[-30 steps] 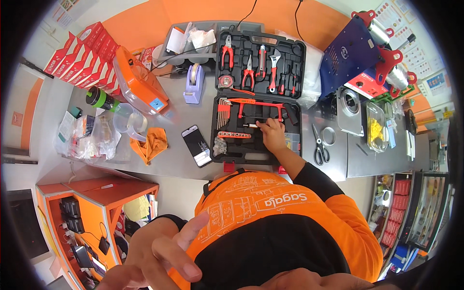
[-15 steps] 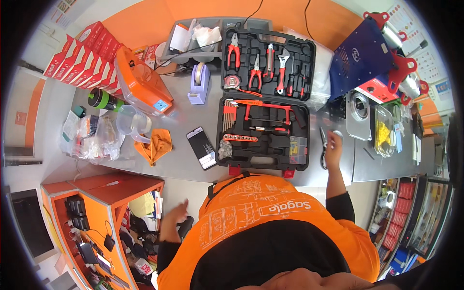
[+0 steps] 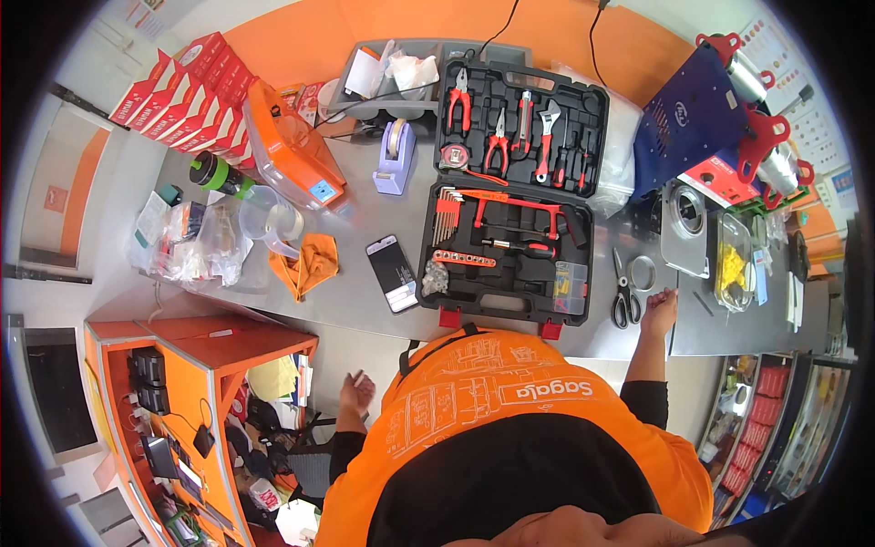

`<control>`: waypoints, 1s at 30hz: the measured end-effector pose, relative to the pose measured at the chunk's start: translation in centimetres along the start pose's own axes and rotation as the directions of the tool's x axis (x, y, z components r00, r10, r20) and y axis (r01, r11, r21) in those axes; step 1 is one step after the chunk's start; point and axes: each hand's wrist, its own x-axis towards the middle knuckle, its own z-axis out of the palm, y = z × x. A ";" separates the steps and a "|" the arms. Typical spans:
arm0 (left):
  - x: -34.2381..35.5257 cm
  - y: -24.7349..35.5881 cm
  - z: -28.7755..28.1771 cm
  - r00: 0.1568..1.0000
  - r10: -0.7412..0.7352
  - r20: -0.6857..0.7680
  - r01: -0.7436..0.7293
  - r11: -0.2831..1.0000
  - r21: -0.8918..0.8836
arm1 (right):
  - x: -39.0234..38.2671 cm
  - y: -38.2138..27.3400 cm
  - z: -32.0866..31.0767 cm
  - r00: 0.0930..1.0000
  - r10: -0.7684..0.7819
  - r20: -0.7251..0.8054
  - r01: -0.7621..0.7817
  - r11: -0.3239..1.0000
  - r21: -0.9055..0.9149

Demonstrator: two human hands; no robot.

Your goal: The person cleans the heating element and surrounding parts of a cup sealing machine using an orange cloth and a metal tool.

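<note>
We see our left hand (image 3: 357,392) low on the left, off the near side of the table (image 3: 360,219), its fingers loosely bent and apart. Our right hand (image 3: 660,312) is at the table's near edge on the right, its fingers bent and close together; we cannot tell whether they close on anything or touch the top.

Just left of the right hand lie the scissors (image 3: 624,296), handles near and blades pointing far, with a grey ring-shaped roll (image 3: 653,279) just to their right. Left of the scissors we have the black tool case (image 3: 533,272), lying open at the table's middle. In its near half we find a screwdriver (image 3: 521,246) with its handle to the right, a red hacksaw (image 3: 519,201) on the far side of it, and a row of sockets (image 3: 465,259) toward the left. The far half holds red-handled pliers (image 3: 498,150) and an adjustable wrench (image 3: 544,157). Left of the case we see a phone (image 3: 392,273), then an orange cloth (image 3: 305,266).
</note>
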 end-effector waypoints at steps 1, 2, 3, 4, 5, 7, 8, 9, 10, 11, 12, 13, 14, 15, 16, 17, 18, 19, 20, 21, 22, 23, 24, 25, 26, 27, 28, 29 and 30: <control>1.0 0.7 0.7 0.999 0.011 -0.043 -0.013 0.999 -0.045 | 0.7 -0.4 -1.0 0.995 -0.002 0.101 -0.002 0.999 0.044; 1.9 1.1 1.5 0.996 0.018 -0.082 -0.025 0.996 -0.081 | 1.3 -0.3 -1.9 0.996 -0.022 0.089 0.025 0.999 -0.031; 2.9 1.1 1.6 0.993 0.053 -0.106 -0.057 0.998 -0.037 | 1.5 0.3 -2.0 0.996 -0.030 0.085 0.038 0.994 -0.101; 5.9 0.7 -1.1 0.974 0.226 0.029 -0.222 0.913 0.343 | 1.5 1.6 -1.0 0.995 -0.004 0.099 0.018 0.989 -0.145; 7.3 1.2 -1.9 0.902 0.388 0.188 -0.396 0.571 0.719 | 1.0 3.2 0.3 0.995 0.002 0.103 0.014 0.988 -0.156; 7.5 0.4 1.1 0.661 0.320 0.678 -0.458 -0.544 0.703 | 1.3 2.9 -0.3 0.981 -0.095 0.168 0.140 0.949 -0.282; 6.9 -2.5 4.7 0.593 0.610 0.525 -0.651 -0.020 0.758 | 2.3 2.9 -2.3 0.907 -0.323 0.270 0.402 0.855 -0.327; 3.5 -3.4 9.4 0.726 0.416 0.547 -0.595 -0.017 0.803 | 2.6 1.7 -3.9 0.922 -0.317 0.223 0.387 0.784 -0.485; 3.4 -4.7 10.1 0.604 0.359 0.711 -0.758 -0.015 0.652 | 4.0 1.7 -5.7 0.796 -0.531 0.290 0.588 0.569 -0.575; 2.8 -6.2 9.6 0.572 0.454 0.683 -0.785 0.061 0.617 | 2.7 1.8 -4.9 0.797 -0.520 0.307 0.585 0.540 -0.605; 2.1 -8.2 9.5 0.537 0.543 0.645 -0.817 0.147 0.557 | 2.0 0.9 -4.1 0.842 -0.464 0.275 0.529 0.610 -0.591; 1.3 -8.8 10.2 0.619 0.504 0.602 -0.771 0.242 0.590 | 2.1 -0.2 -4.4 0.828 -0.474 0.300 0.544 0.548 -0.636; -0.4 -9.0 11.2 0.696 0.446 0.563 -0.713 0.333 0.617 | 2.6 -1.5 -5.4 0.815 -0.482 0.323 0.552 0.475 -0.685; -2.5 -9.3 11.2 0.673 0.538 0.507 -0.712 0.286 0.642 | 3.2 -2.7 -6.5 0.816 -0.489 0.307 0.541 0.462 -0.703; -3.6 -9.8 11.8 0.638 0.627 0.447 -0.707 0.246 0.663 | 4.1 -3.7 -7.6 0.815 -0.498 0.295 0.533 0.446 -0.719; -4.4 -10.1 12.5 0.623 0.660 0.419 -0.682 0.196 0.705 | 4.8 -4.3 -8.2 0.816 -0.496 0.296 0.530 0.439 -0.726; -5.2 -10.7 11.7 0.608 0.709 0.357 -0.635 0.164 0.755 | 5.7 -4.9 -8.3 0.804 -0.510 0.306 0.543 0.419 -0.728; -6.1 -10.7 11.6 0.586 0.741 0.327 -0.588 0.112 0.801 | 6.7 -5.7 -10.3 0.801 -0.519 0.299 0.537 0.401 -0.742; -5.4 -10.7 10.9 0.525 0.804 0.278 -0.612 0.130 0.780 | 7.7 -6.2 -10.9 0.798 -0.515 0.313 0.547 0.402 -0.734; -6.3 -10.3 11.8 0.464 0.855 0.233 -0.647 0.147 0.748 | 8.7 -6.7 -11.8 0.792 -0.515 0.327 0.558 0.396 -0.729; -8.3 -9.6 13.7 0.407 0.891 0.199 -0.687 0.156 0.710 | 9.2 -7.3 -13.1 0.787 -0.513 0.343 0.566 0.380 -0.731; -9.7 -8.6 14.9 0.392 0.919 0.051 -0.686 0.254 0.682 | 9.1 -7.7 -12.6 0.803 -0.436 0.407 0.584 0.436 -0.685; -12.5 -7.3 17.6 0.376 0.923 -0.084 -0.699 0.342 0.627 | 8.9 -8.1 -12.5 0.807 -0.364 0.465 0.591 0.478 -0.650; -14.0 -5.9 19.0 0.365 0.922 -0.133 -0.727 0.371 0.578 | 8.2 -7.8 -11.7 0.792 -0.267 0.550 0.597 0.532 -0.601; -15.1 -4.7 20.1 0.353 0.917 -0.184 -0.755 0.396 0.523 | 7.3 -7.4 -10.8 0.755 -0.173 0.633 0.597 0.581 -0.553; -17.4 -3.4 22.1 0.392 0.898 -0.200 -0.777 0.439 0.450 | 6.8 -7.3 -9.8 0.703 -0.084 0.706 0.591 0.622 -0.514; -20.0 -2.3 23.8 0.423 0.880 -0.215 -0.797 0.474 0.374 | 5.7 -7.7 -7.8 0.635 0.076 0.769 0.539 0.670 -0.511; -21.2 -1.5 24.4 0.419 0.885 -0.203 -0.798 0.466 0.383 | 3.4 -8.4 -5.1 0.534 0.228 0.814 0.482 0.709 -0.515; -22.0 -1.1 24.7 0.417 0.889 -0.188 -0.801 0.457 0.386 | 1.6 -8.6 -2.5 0.411 0.363 0.836 0.430 0.731 -0.529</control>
